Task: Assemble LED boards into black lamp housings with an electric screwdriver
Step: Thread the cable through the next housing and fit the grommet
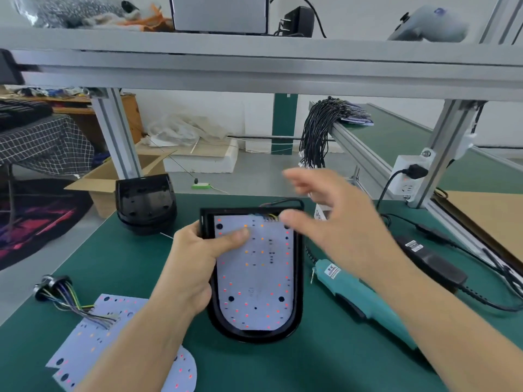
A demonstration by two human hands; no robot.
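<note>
Teal screwdriver (365, 299) lies on the table (325, 363), pointing away, just under the open right hand (336, 222). Left hand (198, 258) grips the black housing (297, 278), thumb on its LED board (254, 278).

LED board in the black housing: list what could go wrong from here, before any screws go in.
1. The left hand grips the housing by one edge, only its thumb pressing the LED board; the board may shift off its screw holes.
2. The wires at the board's top corner could get pinched under it.
3. The right hand, open and blurred above the housing, holds nothing; the screwdriver lies close beside it and could be knocked.
</note>
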